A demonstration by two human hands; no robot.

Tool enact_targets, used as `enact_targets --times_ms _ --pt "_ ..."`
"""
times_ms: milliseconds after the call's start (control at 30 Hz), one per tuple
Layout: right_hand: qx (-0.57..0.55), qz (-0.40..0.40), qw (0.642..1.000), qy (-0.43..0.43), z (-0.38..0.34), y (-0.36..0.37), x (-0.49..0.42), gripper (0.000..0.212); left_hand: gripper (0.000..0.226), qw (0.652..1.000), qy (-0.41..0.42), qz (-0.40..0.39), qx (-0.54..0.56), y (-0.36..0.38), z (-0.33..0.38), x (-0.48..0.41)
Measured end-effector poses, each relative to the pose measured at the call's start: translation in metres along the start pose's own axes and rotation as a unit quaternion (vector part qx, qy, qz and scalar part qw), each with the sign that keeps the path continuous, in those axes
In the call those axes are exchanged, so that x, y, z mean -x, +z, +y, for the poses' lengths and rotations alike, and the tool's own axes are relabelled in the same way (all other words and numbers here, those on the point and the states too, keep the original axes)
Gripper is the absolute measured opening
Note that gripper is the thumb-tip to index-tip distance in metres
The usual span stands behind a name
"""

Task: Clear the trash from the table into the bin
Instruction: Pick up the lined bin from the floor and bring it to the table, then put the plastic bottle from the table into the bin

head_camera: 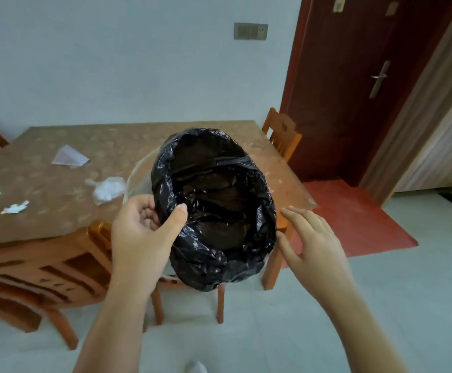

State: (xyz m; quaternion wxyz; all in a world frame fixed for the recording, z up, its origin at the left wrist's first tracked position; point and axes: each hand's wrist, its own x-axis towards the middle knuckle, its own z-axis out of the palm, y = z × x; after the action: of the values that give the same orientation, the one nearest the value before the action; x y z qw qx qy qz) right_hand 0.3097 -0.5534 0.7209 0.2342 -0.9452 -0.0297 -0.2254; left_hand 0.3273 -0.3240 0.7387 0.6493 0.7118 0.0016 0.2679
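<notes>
You've got the bin (214, 208) up in front of you, between your hands, your left hand (145, 232) gripping its near-left rim with the thumb inside the liner, your right hand (313, 238) just beside its right side, not touching. Behind it sits the bench (58, 184), and on the bench, left of the bin, lie a crumpled bag (108, 189), a folded paper (70, 156) farther back, and two scraps (15, 207) toward the left edge. Chairs (282, 135) stand at the bench's sides, with a door (354, 76) back right.

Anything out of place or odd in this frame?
Yes. The black liner sits crooked on the bin: the pale rim shows bare on the left. The left hand pinches the liner's edge; the right hand is open beside it.
</notes>
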Motion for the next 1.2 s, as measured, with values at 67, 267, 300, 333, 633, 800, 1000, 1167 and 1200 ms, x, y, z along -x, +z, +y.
enact_targets --times_ms 67,267,300,333,633,800,1000,1167,1200 --pt "0.003 -0.001 1.000 -0.009 0.005 0.019 -0.032 0.038 0.013 0.999 0.011 0.038 0.021 0.003 -0.009 -0.032" --pt "0.000 -0.048 0.999 -0.012 0.007 0.082 -0.134 0.039 0.019 0.996 0.026 0.087 0.000 0.018 -0.045 -0.128" --pt "-0.002 -0.053 0.998 -0.013 0.009 0.093 -0.148 0.039 0.019 0.995 0.023 0.094 -0.009 0.021 -0.052 -0.142" --pt "-0.003 -0.058 0.998 -0.014 0.012 0.104 -0.160 0.038 0.019 0.995 0.021 0.099 -0.019 0.024 -0.060 -0.156" --pt "0.010 -0.180 0.984 -0.013 0.084 0.187 -0.231 0.038 0.014 0.986 -0.027 0.127 -0.107 0.063 -0.114 -0.212" --pt "-0.015 -0.235 0.971 -0.041 0.133 0.229 -0.289 0.039 0.019 0.969 -0.057 0.185 -0.153 0.101 -0.134 -0.221" --pt "-0.040 -0.351 0.924 -0.146 0.182 0.285 -0.346 0.046 0.016 0.938 -0.076 0.257 -0.222 0.157 -0.146 -0.228" --pt "-0.039 -0.415 0.886 -0.202 0.207 0.325 -0.377 0.056 0.024 0.903 -0.110 0.310 -0.276 0.178 -0.148 -0.223" --pt "-0.036 -0.427 0.878 -0.213 0.208 0.332 -0.381 0.058 0.026 0.898 -0.115 0.318 -0.281 0.179 -0.148 -0.222"
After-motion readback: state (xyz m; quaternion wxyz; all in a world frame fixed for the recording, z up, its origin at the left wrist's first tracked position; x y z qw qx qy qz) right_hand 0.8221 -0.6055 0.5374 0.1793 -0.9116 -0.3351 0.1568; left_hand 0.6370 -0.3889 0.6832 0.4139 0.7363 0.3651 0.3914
